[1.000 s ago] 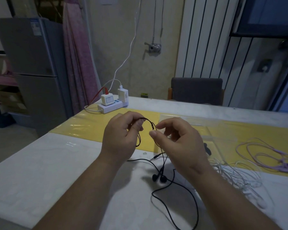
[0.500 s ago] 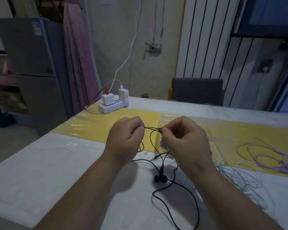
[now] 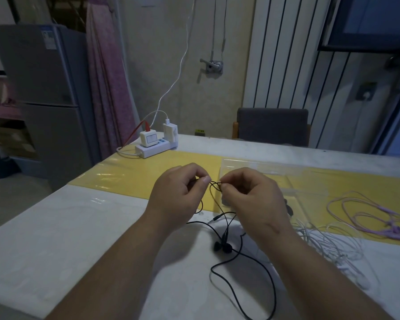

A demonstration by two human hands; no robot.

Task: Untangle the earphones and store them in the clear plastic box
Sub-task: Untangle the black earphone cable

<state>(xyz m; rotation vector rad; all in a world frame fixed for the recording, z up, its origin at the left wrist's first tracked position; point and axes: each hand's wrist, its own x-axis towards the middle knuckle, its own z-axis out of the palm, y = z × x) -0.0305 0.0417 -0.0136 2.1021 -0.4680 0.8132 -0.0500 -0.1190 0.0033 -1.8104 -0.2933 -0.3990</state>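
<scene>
Head view: the black earphones (image 3: pixel 226 248) are held over the near middle of the bench (image 3: pixel 67 239), with a small knot of cord raised between the two hands. The left hand (image 3: pixel 178 199) pinches the cord between curled fingers (image 3: pixel 204 181) and thumb. The right hand (image 3: pixel 252 199) pinches the same knot from the right, its fingers (image 3: pixel 225 187) closed on the cord and almost touching the left ones. Below the hands the cord hangs to the bench, where both earbuds lie side by side and a long loop trails toward the near edge. The clear plastic box (image 3: pixel 310 181) stands just beyond the right hand on a yellow mat (image 3: pixel 134 179). White earphones (image 3: pixel 328 245) lie tangled to the right, purple earphones (image 3: pixel 374 218) farther right. A power strip (image 3: pixel 155 150) sits at the far left corner.
</scene>
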